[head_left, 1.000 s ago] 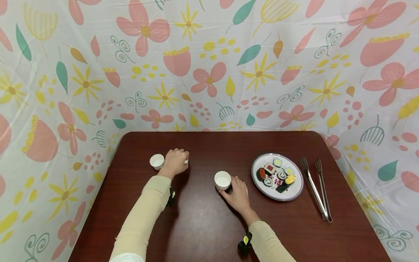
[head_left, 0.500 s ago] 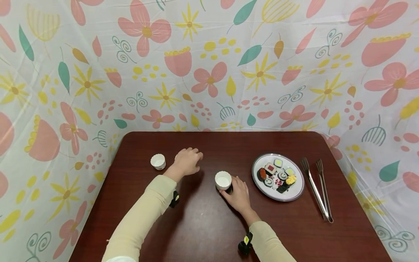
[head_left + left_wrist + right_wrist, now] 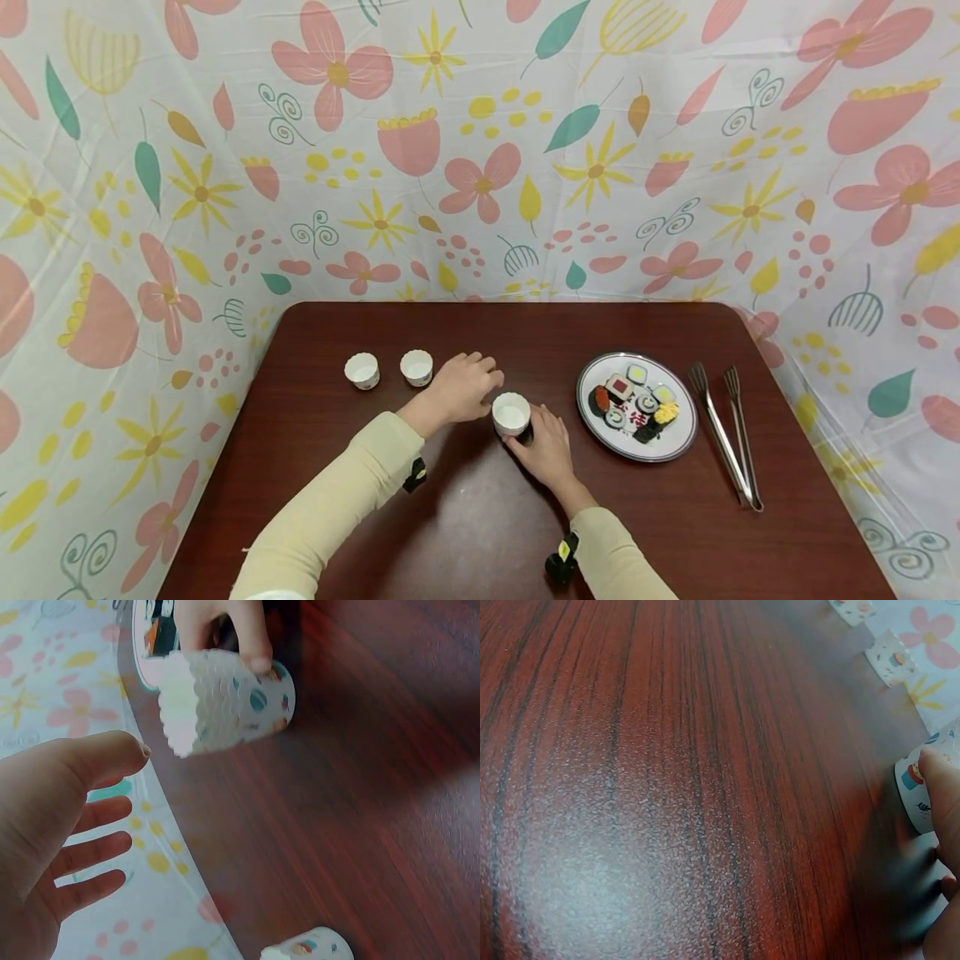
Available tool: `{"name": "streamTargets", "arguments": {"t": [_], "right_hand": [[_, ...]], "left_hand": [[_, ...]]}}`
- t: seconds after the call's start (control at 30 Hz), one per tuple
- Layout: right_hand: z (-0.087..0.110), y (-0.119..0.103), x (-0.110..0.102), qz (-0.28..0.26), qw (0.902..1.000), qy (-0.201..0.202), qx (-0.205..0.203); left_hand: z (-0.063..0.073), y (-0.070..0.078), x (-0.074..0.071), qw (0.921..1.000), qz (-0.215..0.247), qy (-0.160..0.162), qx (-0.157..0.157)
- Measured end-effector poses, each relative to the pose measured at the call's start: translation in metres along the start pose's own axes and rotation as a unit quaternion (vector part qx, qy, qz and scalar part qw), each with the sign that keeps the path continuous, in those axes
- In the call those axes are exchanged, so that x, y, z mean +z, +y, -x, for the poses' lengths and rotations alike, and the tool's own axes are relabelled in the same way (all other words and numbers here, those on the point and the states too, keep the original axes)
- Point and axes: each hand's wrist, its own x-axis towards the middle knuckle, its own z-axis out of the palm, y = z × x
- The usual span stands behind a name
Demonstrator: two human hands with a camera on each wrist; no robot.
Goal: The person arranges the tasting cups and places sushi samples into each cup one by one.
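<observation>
My right hand (image 3: 546, 446) holds a white paper baking cup stack (image 3: 511, 414) by its side, at the middle of the table. Several scalloped rims, nested in one another, show on this stack in the left wrist view, along with a printed pattern on its wall. My left hand (image 3: 467, 388), palm down with nothing in it, hovers just left of the stack. Its fingers (image 3: 97, 851) and thumb are spread apart in the left wrist view. Two single baking cups stand upright behind it: a left cup (image 3: 362, 371) and a right cup (image 3: 416, 367), a small gap between them.
Right of the stack lies a round plate (image 3: 678, 437) of sushi pieces. Beyond it rest metal tongs (image 3: 729, 442), their ends spread towards the back. The dark wooden table (image 3: 465, 533) meets a flowered cloth (image 3: 480, 250) at its back edge.
My left hand has let go of the right-hand single cup, which now stands on the table, and has moved right to the stack. My right hand stays on the stack.
</observation>
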Motion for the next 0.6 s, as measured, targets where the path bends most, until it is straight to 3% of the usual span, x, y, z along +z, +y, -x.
{"name": "streamTargets", "arguments": {"t": [0.23, 0.6], "right_hand": [[0.001, -0.001, -0.001, 0.004, 1.0000, -0.005, 0.001], [0.000, 0.000, -0.002, -0.001, 1.0000, -0.005, 0.002]], "left_hand": [[-0.002, 0.019, 0.002, 0.9993, -0.015, -0.016, 0.029], [-0.002, 0.042, 0.013, 0.9967, -0.042, -0.012, 0.069]]}}
